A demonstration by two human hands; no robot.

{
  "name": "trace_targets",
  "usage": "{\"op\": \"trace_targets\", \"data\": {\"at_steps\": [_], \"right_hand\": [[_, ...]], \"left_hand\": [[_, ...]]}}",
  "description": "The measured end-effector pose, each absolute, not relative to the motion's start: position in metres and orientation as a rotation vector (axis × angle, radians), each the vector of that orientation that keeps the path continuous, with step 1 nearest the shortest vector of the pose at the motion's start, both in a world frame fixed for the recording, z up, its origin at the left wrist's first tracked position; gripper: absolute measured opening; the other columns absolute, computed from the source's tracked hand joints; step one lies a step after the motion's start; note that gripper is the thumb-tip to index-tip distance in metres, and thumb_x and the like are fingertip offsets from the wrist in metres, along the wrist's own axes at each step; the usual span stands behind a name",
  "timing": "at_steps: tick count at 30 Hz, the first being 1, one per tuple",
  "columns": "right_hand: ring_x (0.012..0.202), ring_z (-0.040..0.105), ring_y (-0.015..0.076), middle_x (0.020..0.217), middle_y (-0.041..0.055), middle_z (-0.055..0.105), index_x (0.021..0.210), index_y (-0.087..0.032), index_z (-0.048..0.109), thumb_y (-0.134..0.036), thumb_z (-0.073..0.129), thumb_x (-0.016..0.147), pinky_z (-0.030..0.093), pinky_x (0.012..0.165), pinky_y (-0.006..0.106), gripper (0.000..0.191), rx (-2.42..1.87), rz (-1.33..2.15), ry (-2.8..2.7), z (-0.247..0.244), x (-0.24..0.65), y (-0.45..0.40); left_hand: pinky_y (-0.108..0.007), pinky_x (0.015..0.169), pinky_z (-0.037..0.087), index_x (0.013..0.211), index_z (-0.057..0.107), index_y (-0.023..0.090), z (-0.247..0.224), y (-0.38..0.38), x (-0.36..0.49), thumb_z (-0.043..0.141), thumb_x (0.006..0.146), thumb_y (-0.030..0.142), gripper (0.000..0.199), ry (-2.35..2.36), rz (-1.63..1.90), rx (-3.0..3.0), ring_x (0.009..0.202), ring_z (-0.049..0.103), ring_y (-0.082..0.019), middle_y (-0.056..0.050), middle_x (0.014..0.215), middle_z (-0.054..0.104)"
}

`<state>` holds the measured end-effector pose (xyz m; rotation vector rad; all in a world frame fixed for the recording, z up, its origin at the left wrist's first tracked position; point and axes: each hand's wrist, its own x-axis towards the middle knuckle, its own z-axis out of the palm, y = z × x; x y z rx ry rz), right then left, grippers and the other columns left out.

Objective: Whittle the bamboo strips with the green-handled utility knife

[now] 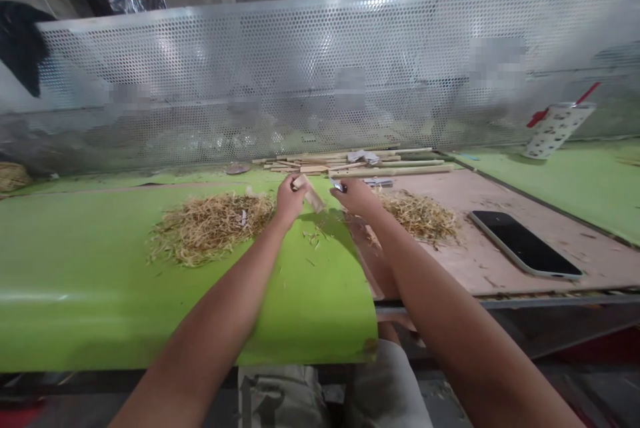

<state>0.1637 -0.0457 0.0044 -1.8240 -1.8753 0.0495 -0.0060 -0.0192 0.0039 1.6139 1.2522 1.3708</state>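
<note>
My left hand (289, 201) is closed on a flat, pale tan strip (314, 197) that slants down to the right above the green sheet. A little to its right, my right hand (361, 199) is closed around a small, shiny metal blade-like tool (339, 185), mostly hidden by the fingers. The strip and the tool are apart. Beside my left forearm lies a heap of tan, straw-like shreds (210, 228). Another heap of shreds (420, 216) is to the right of my right hand. Small loose scraps (314, 237) lie below the strip.
Thin sticks (410, 171) and paper scraps lie behind my hands, before a perforated metal panel (310, 81). A phone (525, 243) rests on the pinkish board (480, 275). A patterned cup (557, 131) with a red straw stands far right. The green sheet (320, 315) hangs over the front edge.
</note>
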Motion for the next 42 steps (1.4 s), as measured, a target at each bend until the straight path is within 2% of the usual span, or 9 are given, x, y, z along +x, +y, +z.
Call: {"op": "trace_targets", "data": {"at_steps": [6,11,16,20,25,28,32,37,42], "right_hand": [[0.07,0.056,0.0181,0.082,0.0084,0.067,0.086,-0.017,0.063,-0.052,0.04,0.09,0.028,0.054,0.024,0.042,-1.786,0.065,-1.833,0.004,0.162,-0.046],[0.07,0.054,0.0174,0.085,0.0068,0.066,0.095,-0.018,0.06,-0.042,0.047,0.088,0.028,0.054,0.023,0.028,-1.699,0.084,-1.751,0.001,0.166,-0.043],[0.064,0.049,0.0154,0.075,0.0038,0.062,0.085,-0.018,0.059,-0.034,0.05,0.085,0.026,0.053,0.023,0.018,-1.594,0.092,-1.813,0.003,0.163,-0.045],[0.063,0.05,0.0167,0.073,0.0053,0.061,0.085,-0.018,0.059,-0.044,0.045,0.087,0.028,0.054,0.024,0.029,-1.61,0.112,-1.734,0.005,0.158,-0.048],[0.073,0.057,0.0223,0.08,0.0092,0.064,0.092,-0.019,0.06,-0.056,0.037,0.087,0.033,0.059,0.026,0.044,-1.764,0.155,-1.577,0.005,0.161,-0.05],[0.077,0.059,0.0234,0.084,0.0093,0.066,0.099,-0.019,0.059,-0.043,0.048,0.083,0.035,0.061,0.026,0.031,-1.79,0.138,-1.642,0.004,0.162,-0.05],[0.075,0.06,0.0224,0.089,0.0085,0.067,0.116,-0.017,0.051,-0.028,0.054,0.076,0.037,0.058,0.025,0.041,-1.752,0.116,-1.776,0.003,0.157,-0.047],[0.081,0.063,0.0234,0.091,0.0121,0.069,0.096,-0.015,0.062,-0.031,0.055,0.078,0.039,0.06,0.025,0.025,-1.806,0.039,-2.064,-0.001,0.15,-0.04],[0.085,0.065,0.0246,0.095,0.014,0.07,0.093,-0.015,0.068,-0.031,0.048,0.083,0.043,0.065,0.027,0.027,-1.841,-0.023,-2.225,-0.004,0.144,-0.039]], "left_hand": [[-0.024,0.058,0.056,0.098,0.047,0.02,0.008,-0.02,-0.007,0.056,0.079,0.01,0.023,1.139,1.524,1.231,0.072,0.061,-0.01,-0.004,0.098,0.057],[-0.031,0.062,0.059,0.085,0.053,0.018,0.009,-0.024,-0.007,0.06,0.075,0.003,0.019,1.128,1.18,1.324,0.073,0.066,-0.014,-0.007,0.096,0.063],[-0.031,0.053,0.055,0.088,0.066,0.017,0.006,-0.033,-0.005,0.066,0.074,0.011,0.015,1.127,0.769,1.571,0.069,0.065,-0.02,-0.012,0.094,0.068],[-0.029,0.045,0.051,0.109,0.064,0.018,0.002,-0.038,-0.002,0.06,0.081,0.022,0.029,1.11,0.839,1.575,0.06,0.062,-0.018,-0.013,0.092,0.068],[-0.026,0.04,0.045,0.135,0.044,0.025,0.0,-0.036,-0.004,0.05,0.088,0.033,0.048,0.965,0.927,1.56,0.052,0.06,-0.016,-0.01,0.086,0.069],[-0.023,0.04,0.041,0.126,0.051,0.02,-0.003,-0.031,-0.004,0.056,0.084,0.026,0.042,1.019,0.964,1.599,0.048,0.055,-0.012,-0.009,0.083,0.068],[-0.022,0.042,0.038,0.099,0.059,0.014,-0.007,-0.024,-0.006,0.065,0.075,0.023,0.026,1.069,0.886,1.658,0.047,0.049,-0.009,-0.005,0.071,0.063],[-0.02,0.044,0.035,0.081,0.059,0.014,-0.006,-0.024,-0.01,0.066,0.076,0.035,0.022,1.048,0.816,1.74,0.045,0.044,-0.006,0.001,0.058,0.052],[-0.019,0.042,0.032,0.08,0.058,0.014,-0.008,-0.024,-0.011,0.067,0.074,0.043,0.03,1.043,0.76,1.828,0.042,0.043,-0.006,0.001,0.056,0.052]]}}
